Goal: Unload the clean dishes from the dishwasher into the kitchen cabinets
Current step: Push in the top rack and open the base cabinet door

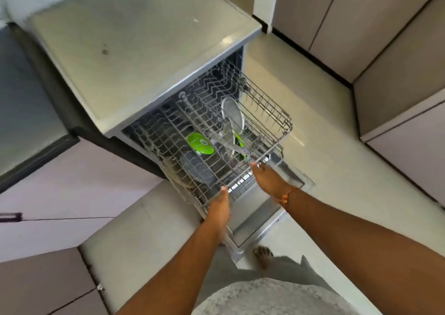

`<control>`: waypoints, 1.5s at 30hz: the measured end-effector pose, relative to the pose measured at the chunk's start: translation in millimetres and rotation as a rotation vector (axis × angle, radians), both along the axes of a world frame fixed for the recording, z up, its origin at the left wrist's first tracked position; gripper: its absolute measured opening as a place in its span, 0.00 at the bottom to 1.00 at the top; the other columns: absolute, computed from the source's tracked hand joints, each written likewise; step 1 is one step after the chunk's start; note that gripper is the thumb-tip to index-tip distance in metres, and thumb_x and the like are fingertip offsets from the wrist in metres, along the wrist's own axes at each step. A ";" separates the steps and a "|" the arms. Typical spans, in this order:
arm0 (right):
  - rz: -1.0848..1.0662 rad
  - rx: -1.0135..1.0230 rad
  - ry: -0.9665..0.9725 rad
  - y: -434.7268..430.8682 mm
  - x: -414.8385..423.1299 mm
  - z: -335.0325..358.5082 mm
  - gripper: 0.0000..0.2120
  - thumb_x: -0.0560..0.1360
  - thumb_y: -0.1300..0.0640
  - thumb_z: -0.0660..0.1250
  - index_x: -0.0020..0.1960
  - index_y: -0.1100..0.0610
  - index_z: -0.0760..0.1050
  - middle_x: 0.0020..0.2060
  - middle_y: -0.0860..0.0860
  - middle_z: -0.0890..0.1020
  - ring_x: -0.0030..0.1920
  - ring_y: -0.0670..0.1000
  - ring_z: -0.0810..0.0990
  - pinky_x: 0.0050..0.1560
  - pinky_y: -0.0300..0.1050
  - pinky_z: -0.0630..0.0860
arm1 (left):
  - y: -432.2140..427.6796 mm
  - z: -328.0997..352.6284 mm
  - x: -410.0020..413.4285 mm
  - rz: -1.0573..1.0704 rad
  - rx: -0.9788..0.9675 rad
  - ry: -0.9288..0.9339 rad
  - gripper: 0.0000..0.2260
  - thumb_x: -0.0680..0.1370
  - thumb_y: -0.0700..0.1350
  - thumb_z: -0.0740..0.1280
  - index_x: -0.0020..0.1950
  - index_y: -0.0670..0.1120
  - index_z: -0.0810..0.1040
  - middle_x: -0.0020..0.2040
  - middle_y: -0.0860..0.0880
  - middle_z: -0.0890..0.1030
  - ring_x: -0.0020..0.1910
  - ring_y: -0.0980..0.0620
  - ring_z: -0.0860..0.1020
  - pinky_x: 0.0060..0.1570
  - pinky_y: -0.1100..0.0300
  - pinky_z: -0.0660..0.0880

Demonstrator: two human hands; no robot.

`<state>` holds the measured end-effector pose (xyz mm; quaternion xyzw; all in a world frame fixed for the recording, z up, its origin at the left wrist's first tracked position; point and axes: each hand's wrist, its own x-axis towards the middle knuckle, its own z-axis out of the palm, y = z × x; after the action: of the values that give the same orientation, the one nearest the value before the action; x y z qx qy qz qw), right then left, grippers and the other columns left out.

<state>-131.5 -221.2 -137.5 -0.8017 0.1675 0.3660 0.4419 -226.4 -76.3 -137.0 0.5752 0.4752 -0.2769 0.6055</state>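
Observation:
The dishwasher stands open with its door folded down and its upper wire rack pulled out. In the rack are a green bowl, a shiny round lid standing on edge and some clear pieces, blurred. A grey speckled plate shows through the wires near the front left. My left hand holds the rack's front rail, thumb on top and fingers hidden below. My right hand holds the same rail further right.
A grey countertop runs over the dishwasher. Pale cabinet fronts lie to the left, and tall cabinets stand across the light floor on the right. My bare foot is beside the door's front corner.

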 end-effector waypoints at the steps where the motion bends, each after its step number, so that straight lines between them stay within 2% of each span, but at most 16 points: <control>1: -0.097 0.043 0.060 5.5 9.7 -6.1 0.29 0.81 0.36 0.53 0.66 0.59 0.74 0.40 0.54 0.78 0.43 0.53 0.77 0.46 0.46 0.72 | 3.5 -9.4 4.6 0.105 -0.083 0.051 0.30 0.79 0.65 0.56 0.67 0.42 0.72 0.44 0.44 0.77 0.45 0.47 0.76 0.55 0.53 0.76; 3: -0.334 0.140 0.175 12.4 23.0 -16.4 0.28 0.81 0.37 0.55 0.68 0.57 0.73 0.32 0.49 0.67 0.33 0.47 0.68 0.35 0.41 0.69 | 8.4 -22.3 14.6 0.262 -0.210 0.124 0.30 0.78 0.65 0.59 0.65 0.40 0.72 0.42 0.43 0.73 0.42 0.48 0.74 0.50 0.54 0.78; 4: -0.459 0.201 0.214 15.0 26.3 -15.9 0.27 0.81 0.38 0.56 0.70 0.57 0.71 0.34 0.50 0.70 0.35 0.48 0.71 0.35 0.40 0.70 | 8.9 -24.5 19.0 0.343 -0.261 0.128 0.30 0.78 0.64 0.60 0.66 0.40 0.71 0.44 0.42 0.73 0.43 0.47 0.75 0.51 0.53 0.79; 6: -0.665 0.304 0.284 18.3 37.1 -29.7 0.28 0.81 0.39 0.58 0.73 0.56 0.67 0.50 0.57 0.79 0.52 0.53 0.79 0.46 0.43 0.77 | 11.0 -37.3 30.5 0.483 -0.341 0.135 0.30 0.78 0.63 0.60 0.70 0.41 0.68 0.47 0.40 0.74 0.46 0.45 0.76 0.54 0.51 0.79; 8: -0.796 0.367 0.330 15.4 44.7 -41.3 0.31 0.81 0.40 0.58 0.77 0.56 0.60 0.69 0.62 0.71 0.67 0.58 0.74 0.59 0.48 0.76 | 10.7 -44.6 41.2 0.569 -0.392 0.132 0.31 0.79 0.62 0.60 0.74 0.44 0.64 0.51 0.39 0.74 0.50 0.44 0.78 0.57 0.50 0.79; 11: -0.857 0.331 0.336 2.3 60.0 -60.3 0.30 0.82 0.43 0.60 0.77 0.58 0.60 0.73 0.64 0.66 0.70 0.62 0.72 0.65 0.49 0.75 | 6.4 -57.0 59.1 0.677 -0.419 0.141 0.32 0.79 0.62 0.59 0.77 0.45 0.59 0.58 0.37 0.74 0.56 0.42 0.78 0.58 0.50 0.78; 15: -0.810 0.269 0.282 -7.9 83.2 -79.6 0.19 0.83 0.50 0.60 0.69 0.59 0.69 0.66 0.62 0.75 0.63 0.58 0.79 0.55 0.48 0.81 | -5.4 -66.1 82.1 0.960 -0.480 0.117 0.35 0.80 0.61 0.60 0.78 0.41 0.55 0.67 0.33 0.69 0.61 0.38 0.76 0.63 0.49 0.75; 18: -0.655 0.261 0.281 -14.8 98.4 -91.4 0.05 0.82 0.58 0.60 0.51 0.58 0.74 0.47 0.54 0.79 0.46 0.51 0.81 0.52 0.46 0.82 | -12.4 -67.0 90.8 1.011 -0.421 0.097 0.31 0.80 0.59 0.62 0.77 0.43 0.60 0.63 0.33 0.71 0.56 0.39 0.79 0.57 0.52 0.79; 21: -0.557 0.247 0.237 -16.2 114.9 -96.7 0.02 0.81 0.61 0.61 0.52 0.60 0.71 0.41 0.53 0.77 0.40 0.49 0.81 0.45 0.43 0.82 | -15.2 -69.5 98.5 1.038 -0.389 0.070 0.24 0.81 0.56 0.61 0.73 0.44 0.65 0.55 0.35 0.76 0.53 0.41 0.82 0.57 0.51 0.79; 24: -0.608 0.327 0.203 -2.3 135.6 -96.5 0.06 0.79 0.66 0.64 0.44 0.63 0.75 0.34 0.56 0.80 0.30 0.47 0.83 0.38 0.42 0.82 | -5.9 -71.4 113.2 1.047 -0.370 0.000 0.18 0.83 0.53 0.58 0.62 0.39 0.71 0.57 0.37 0.77 0.55 0.44 0.82 0.66 0.50 0.73; 26: -0.547 0.382 0.196 14.2 152.8 -95.6 0.06 0.79 0.67 0.64 0.44 0.61 0.76 0.37 0.57 0.81 0.36 0.49 0.84 0.42 0.43 0.82 | 9.2 -73.0 128.0 1.069 -0.360 -0.059 0.16 0.84 0.49 0.56 0.56 0.36 0.72 0.60 0.37 0.76 0.60 0.43 0.80 0.66 0.53 0.73; 29: -0.488 0.492 0.213 43.3 179.5 -94.9 0.09 0.80 0.68 0.60 0.47 0.56 0.74 0.41 0.53 0.81 0.41 0.50 0.82 0.44 0.42 0.81 | 40.6 -75.2 151.4 1.053 -0.331 -0.143 0.14 0.85 0.43 0.55 0.49 0.34 0.73 0.53 0.37 0.79 0.62 0.42 0.78 0.66 0.53 0.73; 34: -0.424 0.394 0.181 80.9 209.5 -105.2 0.12 0.78 0.71 0.57 0.44 0.57 0.72 0.41 0.56 0.79 0.40 0.52 0.82 0.49 0.51 0.79 | 87.4 -85.1 181.1 1.059 -0.248 -0.123 0.10 0.83 0.38 0.58 0.49 0.33 0.75 0.44 0.39 0.79 0.44 0.46 0.81 0.53 0.57 0.79; 38: -0.424 0.304 0.089 84.6 206.4 -111.2 0.11 0.78 0.70 0.59 0.44 0.58 0.75 0.45 0.59 0.82 0.47 0.55 0.84 0.54 0.54 0.82 | 83.2 -89.5 188.0 1.032 -0.195 -0.065 0.07 0.81 0.37 0.61 0.46 0.36 0.74 0.41 0.42 0.77 0.41 0.49 0.79 0.46 0.60 0.81; 42: -0.292 0.323 -0.006 92.2 216.2 -111.7 0.09 0.78 0.67 0.65 0.46 0.55 0.78 0.43 0.52 0.82 0.51 0.56 0.82 0.57 0.52 0.80 | 92.0 -96.7 195.5 1.034 -0.205 -0.169 0.06 0.81 0.37 0.62 0.49 0.35 0.77 0.45 0.42 0.82 0.48 0.49 0.82 0.51 0.59 0.81; 45: -0.236 0.389 0.005 110.0 232.2 -111.8 0.12 0.80 0.66 0.62 0.45 0.49 0.76 0.43 0.50 0.81 0.52 0.54 0.79 0.57 0.54 0.77 | 115.4 -100.8 208.0 0.955 -0.183 -0.244 0.05 0.81 0.36 0.63 0.51 0.37 0.79 0.43 0.44 0.83 0.49 0.51 0.83 0.52 0.60 0.81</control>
<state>100.7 -111.2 -249.3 -0.6752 0.1874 0.3395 0.6275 -18.4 39.0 -237.8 0.2664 0.5849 0.0599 0.7637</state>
